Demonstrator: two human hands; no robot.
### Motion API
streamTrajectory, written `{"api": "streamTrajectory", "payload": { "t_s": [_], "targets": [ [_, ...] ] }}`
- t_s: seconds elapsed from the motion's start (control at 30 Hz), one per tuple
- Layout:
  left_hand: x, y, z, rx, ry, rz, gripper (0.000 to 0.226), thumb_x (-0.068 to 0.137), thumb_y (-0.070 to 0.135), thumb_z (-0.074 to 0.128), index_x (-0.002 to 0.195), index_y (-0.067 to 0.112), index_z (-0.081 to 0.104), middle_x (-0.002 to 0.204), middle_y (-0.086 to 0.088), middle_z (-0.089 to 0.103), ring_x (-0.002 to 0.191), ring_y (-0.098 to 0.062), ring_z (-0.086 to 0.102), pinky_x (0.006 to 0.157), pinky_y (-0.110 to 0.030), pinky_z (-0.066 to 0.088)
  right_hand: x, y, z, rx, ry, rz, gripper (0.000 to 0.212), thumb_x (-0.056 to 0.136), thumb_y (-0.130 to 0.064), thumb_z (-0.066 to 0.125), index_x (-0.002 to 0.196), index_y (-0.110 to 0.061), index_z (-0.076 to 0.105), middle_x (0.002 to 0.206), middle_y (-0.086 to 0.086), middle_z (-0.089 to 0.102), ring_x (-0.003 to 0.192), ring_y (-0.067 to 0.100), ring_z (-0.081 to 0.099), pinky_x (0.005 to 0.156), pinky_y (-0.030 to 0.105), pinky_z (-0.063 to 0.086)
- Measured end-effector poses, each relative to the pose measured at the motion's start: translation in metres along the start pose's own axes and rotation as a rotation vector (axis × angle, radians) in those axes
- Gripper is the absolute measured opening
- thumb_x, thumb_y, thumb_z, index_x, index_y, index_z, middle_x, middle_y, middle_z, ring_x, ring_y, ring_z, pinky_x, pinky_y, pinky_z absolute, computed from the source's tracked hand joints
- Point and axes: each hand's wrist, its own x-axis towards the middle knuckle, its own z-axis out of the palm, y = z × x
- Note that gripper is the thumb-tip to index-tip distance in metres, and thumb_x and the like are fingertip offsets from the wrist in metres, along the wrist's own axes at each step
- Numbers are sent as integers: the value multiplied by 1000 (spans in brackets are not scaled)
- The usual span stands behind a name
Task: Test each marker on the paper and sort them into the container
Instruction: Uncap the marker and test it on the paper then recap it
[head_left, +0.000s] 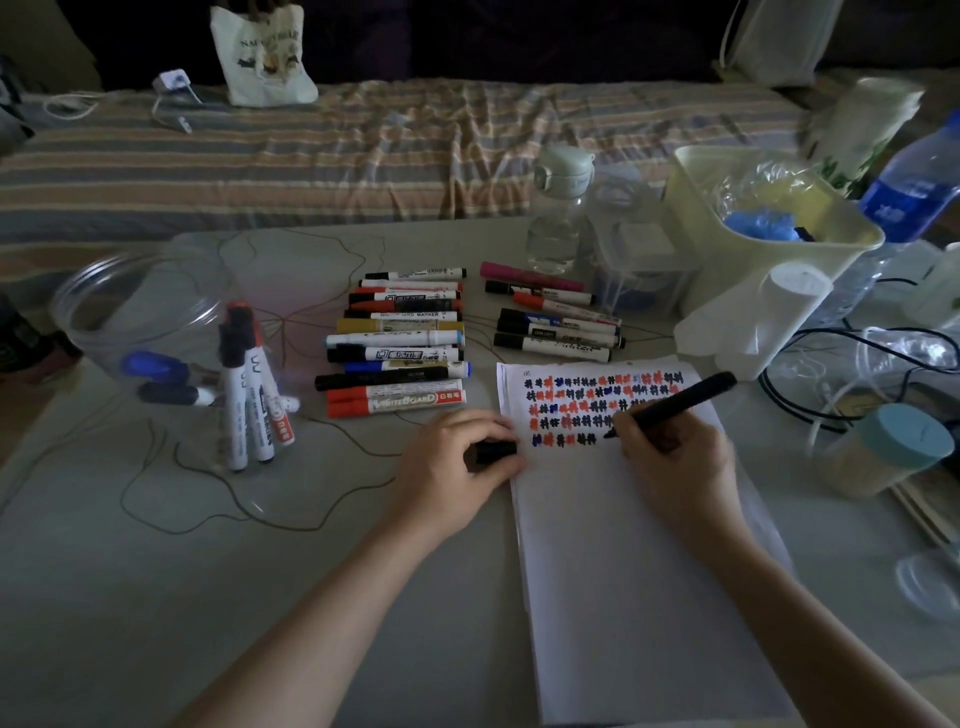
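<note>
While the right hand (670, 457) grips the black marker (675, 402), slanting up-right from paper (623, 545), the container (140, 312) sits far left; left hand (447, 467), pinching the cap (496, 451), is nearer.

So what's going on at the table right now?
A person is testing a black marker: the right hand holds its tip to the paper, at the end of the rows of test marks. The left hand grips the cap. Several markers stand in the clear container; many more lie in rows on the table.
</note>
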Motion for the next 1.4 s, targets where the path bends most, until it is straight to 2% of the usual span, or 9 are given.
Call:
{"api": "streamTrajectory", "payload": {
  "t_s": [0.1, 0.17, 0.3, 0.43, 0.5, 0.63, 0.83, 1.07, 1.4],
  "targets": [
    [-1, 10, -10, -158, 1, -123, 20, 76, 29, 80, 95, 25, 74, 98, 10, 58, 90, 0, 56, 79, -12, 44, 2, -11, -7, 110, -19, 73, 8, 87, -28, 71, 81, -22, 71, 69, -7, 70, 58, -2, 61, 53, 10, 46],
    [-5, 21, -21, -300, 9, -230, 17, 78, 27, 77, 95, 25, 74, 100, 6, 59, 90, -2, 56, 76, -8, 43, 5, -21, -13, 202, -78, 195, 6, 85, -29, 73, 86, -22, 71, 73, -4, 71, 58, 5, 59, 55, 18, 47],
    [-23, 48, -45, -630, 165, -410, 12, 80, 25, 75, 91, 29, 72, 87, 12, 70, 80, 2, 63, 71, -9, 48, 6, -46, -26, 394, -204, 315, 22, 84, -15, 72, 102, -3, 68, 70, 8, 63, 60, 16, 52, 57, 27, 48],
    [-45, 65, -59, -808, 249, -508, 15, 77, 31, 72, 91, 23, 72, 75, 10, 71, 71, -3, 62, 65, -14, 48, -27, -74, -24, 536, -337, 359, 27, 88, -22, 66, 100, 2, 67, 74, 9, 67, 64, 16, 59, 58, 25, 51],
    [-53, 70, -63, -896, 261, -565, 26, 72, 34, 72, 90, 16, 71, 81, 3, 74, 75, -8, 64, 69, -21, 50, -50, -87, -20, 579, -383, 376, 29, 92, -26, 61, 101, 0, 68, 79, 12, 69, 66, 17, 61, 59, 26, 50],
    [-65, 82, -72, -1238, 287, -652, 24, 80, 16, 67, 98, 0, 66, 97, -15, 74, 87, -19, 72, 71, -24, 58, -88, -109, -14, 648, -369, 355, 26, 92, -24, 61, 103, -2, 67, 81, 13, 71, 67, 17, 62, 60, 27, 50],
    [-83, 97, -89, -1312, 261, -642, 27, 89, 10, 62, 110, -7, 62, 100, -17, 74, 93, -23, 72, 72, -21, 57, -113, -141, -8, 625, -355, 278, 25, 91, -26, 62, 99, -3, 69, 87, 16, 74, 66, 18, 62, 56, 26, 48],
    [-93, 105, -105, -1348, 223, -618, 33, 83, 12, 66, 110, -6, 61, 101, -17, 73, 95, -22, 72, 72, -20, 57, -129, -155, -1, 587, -363, 241, 21, 89, -23, 66, 94, -4, 72, 83, 15, 72, 67, 19, 57, 55, 27, 45],
    [-101, 104, -119, -1174, 135, -548, 24, 83, 8, 70, 107, 1, 68, 101, -15, 74, 96, -24, 71, 88, -29, 56, -132, -156, 2, 639, -370, 272, 34, 69, -28, 72, 88, 1, 72, 73, 12, 67, 69, 22, 59, 69, 34, 49]
  ]
}}
